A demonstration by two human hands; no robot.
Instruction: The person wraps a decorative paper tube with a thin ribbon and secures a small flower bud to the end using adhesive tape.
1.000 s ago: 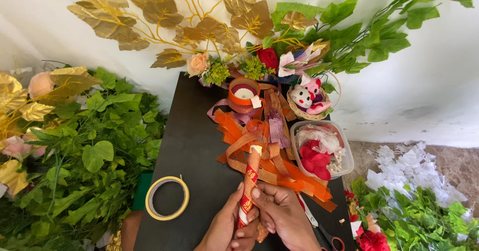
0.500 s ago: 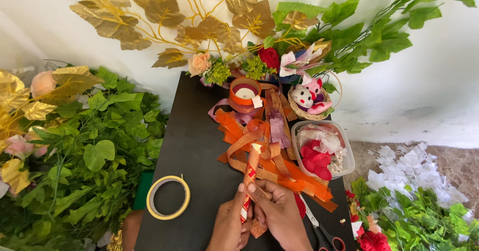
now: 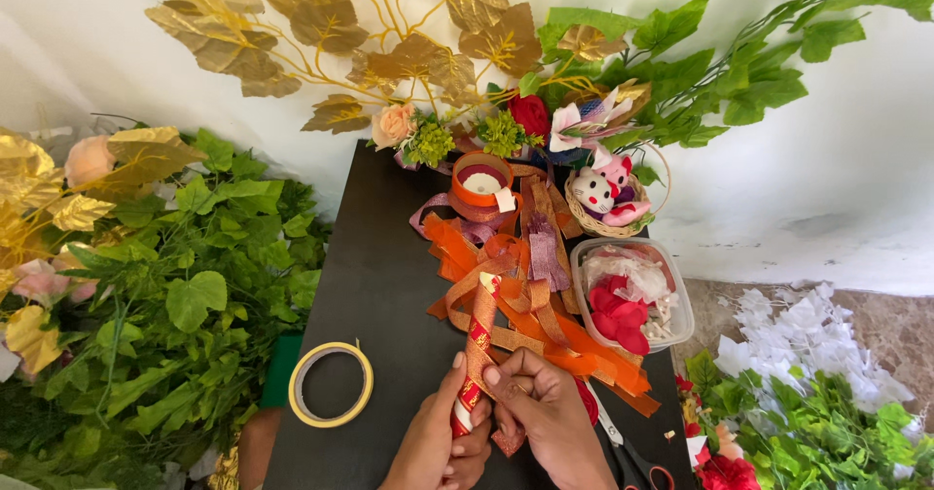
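Together, my left hand (image 3: 435, 441) and right hand (image 3: 545, 417) pinch the red-gold ribbon stick (image 3: 476, 354) above the black table (image 3: 379, 286).

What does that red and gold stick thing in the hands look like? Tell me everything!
The red and gold stick is a slim rod wrapped in shiny patterned ribbon, gold above and red lower down. It stands tilted over the black table, its top near the orange ribbon pile. The left hand grips its lower end, while the right hand pinches the wrap at its middle.
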